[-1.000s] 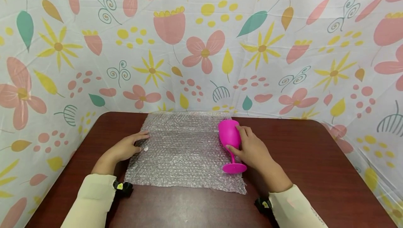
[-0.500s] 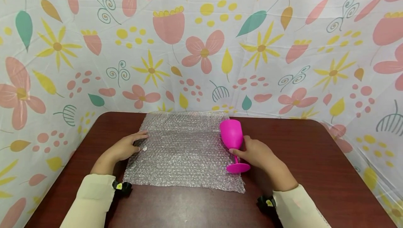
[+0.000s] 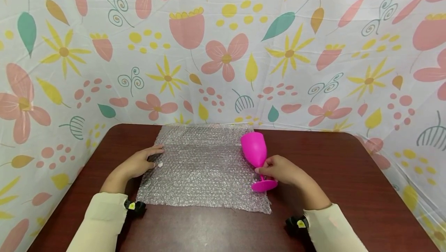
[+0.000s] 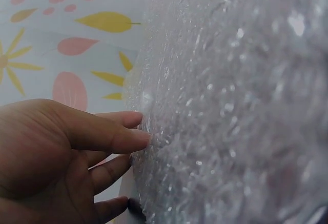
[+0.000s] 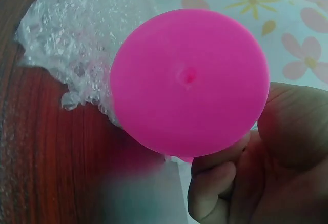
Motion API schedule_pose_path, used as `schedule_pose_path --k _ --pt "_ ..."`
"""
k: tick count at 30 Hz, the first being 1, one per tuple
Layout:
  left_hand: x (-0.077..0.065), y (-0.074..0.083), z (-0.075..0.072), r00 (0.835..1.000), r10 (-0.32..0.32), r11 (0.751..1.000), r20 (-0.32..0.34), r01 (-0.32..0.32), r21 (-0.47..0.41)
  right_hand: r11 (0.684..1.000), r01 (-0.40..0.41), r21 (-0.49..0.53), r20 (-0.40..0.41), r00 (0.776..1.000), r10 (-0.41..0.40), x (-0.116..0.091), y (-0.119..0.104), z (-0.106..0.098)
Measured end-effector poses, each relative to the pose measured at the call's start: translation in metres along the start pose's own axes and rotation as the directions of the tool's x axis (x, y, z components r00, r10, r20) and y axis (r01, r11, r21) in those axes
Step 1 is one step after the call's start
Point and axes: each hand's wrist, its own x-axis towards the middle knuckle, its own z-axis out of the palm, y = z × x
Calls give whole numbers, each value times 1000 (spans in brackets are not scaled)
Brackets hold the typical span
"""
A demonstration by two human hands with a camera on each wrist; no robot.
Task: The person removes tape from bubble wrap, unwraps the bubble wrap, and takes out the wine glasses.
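Observation:
A bright pink plastic goblet (image 3: 253, 149) stands tilted over the right edge of a sheet of bubble wrap (image 3: 202, 170), its bowl leaning up and away to the left. My right hand (image 3: 283, 170) pinches it at the stem, just below the bowl. The right wrist view shows the underside of the round foot (image 5: 189, 83), which hides the stem, the bowl and some of the fingertips. At the opposite edge of the sheet lies my left hand (image 3: 137, 163), fingers extended and spread from the thumb. The left wrist view has its fingertips (image 4: 136, 141) right at the bubble wrap's edge.
The bubble wrap lies flat on a dark reddish-brown table (image 3: 331, 167) with rounded back corners. A small white scrap (image 3: 160, 164) sits near the left thumb. Behind and beside the table hangs a white flowered cloth (image 3: 223, 50).
My right hand has slid from the goblet's bowl down to its stem. The goblet first shifted right, then its bowl tipped back leftward. The left hand has stayed almost in place.

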Motion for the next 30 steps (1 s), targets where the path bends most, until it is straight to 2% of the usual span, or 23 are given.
schedule_pose_path --k 6,23,26,30 --pt "-1 -1 -1 1000 -7 1000 4 7 -11 995 18 96 36 999 -21 2 2 -1" --pt "-2 0 -2 1000 0 1000 18 1 -13 983 40 181 137 988 -66 2 15 -9" --pt "-2 1 -2 1000 0 1000 16 0 -7 975 60 212 132 987 -89 1 16 -14" --pt "-2 1 -2 1000 -1 1000 13 1 11 963 104 247 75 989 -126 1 16 -20"
